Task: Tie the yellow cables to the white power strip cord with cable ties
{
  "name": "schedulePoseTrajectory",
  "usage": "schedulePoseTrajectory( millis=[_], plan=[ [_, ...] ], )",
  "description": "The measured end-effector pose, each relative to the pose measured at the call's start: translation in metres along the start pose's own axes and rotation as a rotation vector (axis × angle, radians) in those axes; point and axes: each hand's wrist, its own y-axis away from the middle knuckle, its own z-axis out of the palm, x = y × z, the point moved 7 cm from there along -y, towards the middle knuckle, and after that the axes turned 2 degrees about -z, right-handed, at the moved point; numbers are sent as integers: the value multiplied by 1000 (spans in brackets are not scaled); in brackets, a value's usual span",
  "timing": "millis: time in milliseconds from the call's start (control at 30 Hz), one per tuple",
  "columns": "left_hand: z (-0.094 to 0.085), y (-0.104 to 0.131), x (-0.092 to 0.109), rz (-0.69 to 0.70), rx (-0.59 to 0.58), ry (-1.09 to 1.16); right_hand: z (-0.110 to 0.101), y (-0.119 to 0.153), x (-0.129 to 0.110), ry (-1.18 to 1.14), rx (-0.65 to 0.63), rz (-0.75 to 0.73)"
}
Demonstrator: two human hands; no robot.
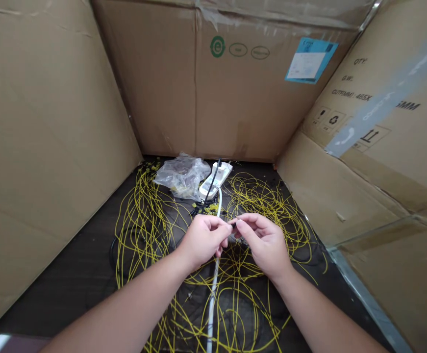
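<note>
Close together over the tabletop, my left hand (206, 239) and my right hand (266, 242) meet at their fingertips. Both pinch a small black piece (234, 225), mostly covered by the fingers, so its kind does not show. Thin yellow wires (268, 208) lie in loose loops under and around my hands. Just beyond my fingers is a scatter of small black and yellow bits (210, 209), too small to make out.
A white power strip (205, 190) with a black cord plugged in stands at the back, beside a crumpled clear plastic bag (184, 176). Its white cable (212, 304) runs toward me beneath my hands. Cardboard walls (162, 88) enclose the dark table (69, 274) on three sides.
</note>
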Motion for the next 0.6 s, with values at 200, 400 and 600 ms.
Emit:
schedulePoseTrajectory(
  millis=[200,400,600],
  plan=[
    [-1,-1,3,41,-15,16,-6,-3,3,-10,-20,-86],
    [11,0,4,33,-137,101,2,-3,14,-233,-95,78],
    [3,-9,23,7,-51,141,-2,-20,3,-615,4,293]
  ],
)
